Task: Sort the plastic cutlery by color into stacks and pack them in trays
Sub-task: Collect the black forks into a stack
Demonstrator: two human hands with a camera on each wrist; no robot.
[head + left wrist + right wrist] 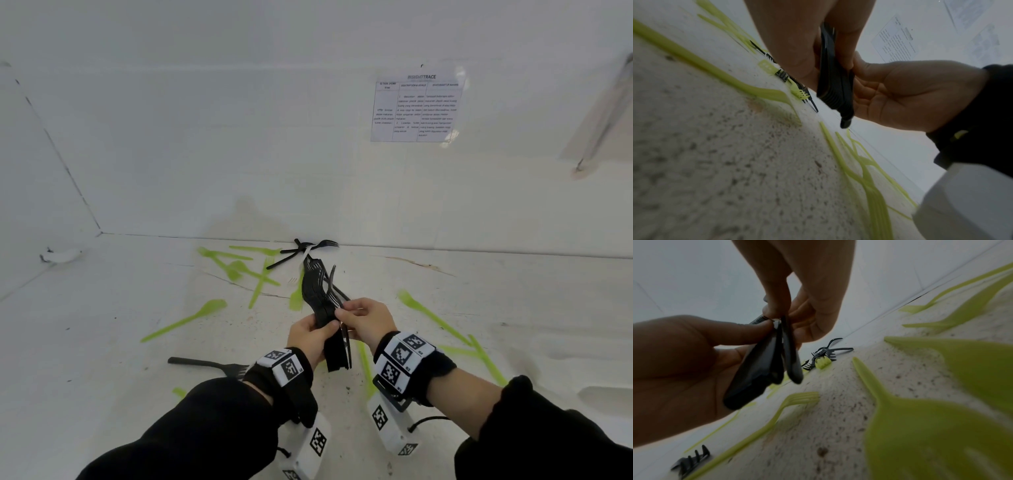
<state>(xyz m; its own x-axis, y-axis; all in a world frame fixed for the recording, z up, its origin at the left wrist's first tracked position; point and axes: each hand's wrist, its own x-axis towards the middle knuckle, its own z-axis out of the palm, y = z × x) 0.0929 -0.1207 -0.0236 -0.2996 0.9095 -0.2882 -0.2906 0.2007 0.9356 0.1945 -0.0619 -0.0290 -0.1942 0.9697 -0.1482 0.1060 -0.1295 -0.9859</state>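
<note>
My left hand [313,332] grips the handles of a stack of black forks [318,294], tines pointing away from me, above the white table [102,342]. My right hand [356,317] pinches one more black fork [791,353] against the right side of that stack. From the wrists, the stack's handles [833,78] sit between the left hand [791,40] and the right hand [910,97]. Another black fork [209,365] lies near my left wrist. Some black forks [301,250] are tangled by the back wall. Several green forks and spoons [185,320] are scattered around.
White walls close off the table at the back and left. A printed sheet [416,108] is stuck to the back wall. More green cutlery [435,318] lies to the right of my hands. A small white object [61,255] sits at the far left.
</note>
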